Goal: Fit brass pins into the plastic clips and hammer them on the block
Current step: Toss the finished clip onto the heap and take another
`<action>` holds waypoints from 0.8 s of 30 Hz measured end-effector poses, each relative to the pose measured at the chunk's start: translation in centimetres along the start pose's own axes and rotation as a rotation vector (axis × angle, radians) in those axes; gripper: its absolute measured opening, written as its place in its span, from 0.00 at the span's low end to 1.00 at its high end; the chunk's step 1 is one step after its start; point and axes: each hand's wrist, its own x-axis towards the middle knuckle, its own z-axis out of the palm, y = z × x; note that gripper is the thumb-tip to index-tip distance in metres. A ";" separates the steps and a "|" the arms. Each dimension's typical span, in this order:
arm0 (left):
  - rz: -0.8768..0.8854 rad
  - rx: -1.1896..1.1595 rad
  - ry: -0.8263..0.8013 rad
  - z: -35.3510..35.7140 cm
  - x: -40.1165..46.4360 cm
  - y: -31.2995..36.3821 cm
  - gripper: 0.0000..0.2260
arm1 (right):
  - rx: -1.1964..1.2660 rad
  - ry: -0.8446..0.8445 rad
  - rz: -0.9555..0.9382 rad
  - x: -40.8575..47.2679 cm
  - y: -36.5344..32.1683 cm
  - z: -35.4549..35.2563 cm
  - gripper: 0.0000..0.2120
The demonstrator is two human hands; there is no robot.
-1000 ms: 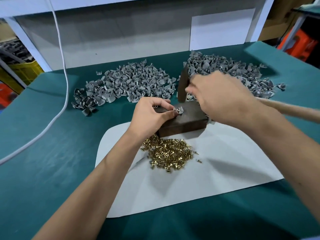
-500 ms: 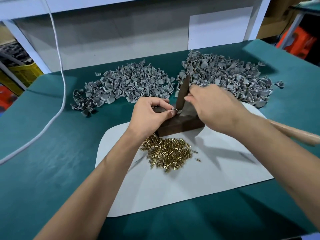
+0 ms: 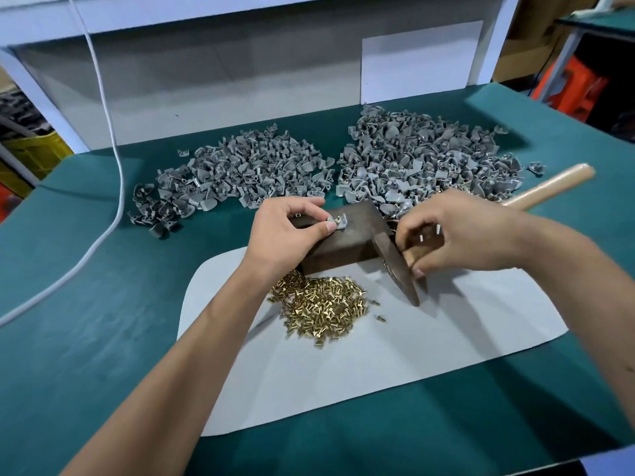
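Table cover was plain teal-green; paper sheet on it was white; block was dark brown; loose pins were shiny brass-yellow; both clip heaps were uniform mid-grey; hammer head was dark rusty brown, its handle pale tan wood; cable was white; crate at far right was orange.

Your view bright, evenly lit, light likely from overhead. Soft shadows under left hand and right hand on white sheet. Mild sheen on green table, near left. Wide-angle bending at edges. Right hand slightly motion-blurred; far background soft.
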 end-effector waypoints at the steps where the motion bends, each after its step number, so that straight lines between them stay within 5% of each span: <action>1: 0.016 0.008 0.003 0.0 0.0 0.0 0.04 | -0.007 0.004 0.017 0.0 0.0 0.1 0.14; 7: 0.037 -0.020 -0.007 0.3 -0.1 0.2 0.03 | -0.036 -0.118 0.070 -0.1 0.1 -0.1 0.09; 12: 0.030 -0.098 -0.012 0.4 -0.3 0.3 0.04 | 0.082 0.393 -0.047 1.3 -1.4 0.0 0.05; 20: 0.084 -0.146 0.013 0.4 0.0 0.3 0.06 | -0.024 0.533 -0.187 4.6 -2.9 3.7 0.10; 24: 0.027 -0.017 0.228 -1.0 1.2 -1.3 0.05 | -0.028 0.723 0.014 4.4 -1.2 4.7 0.12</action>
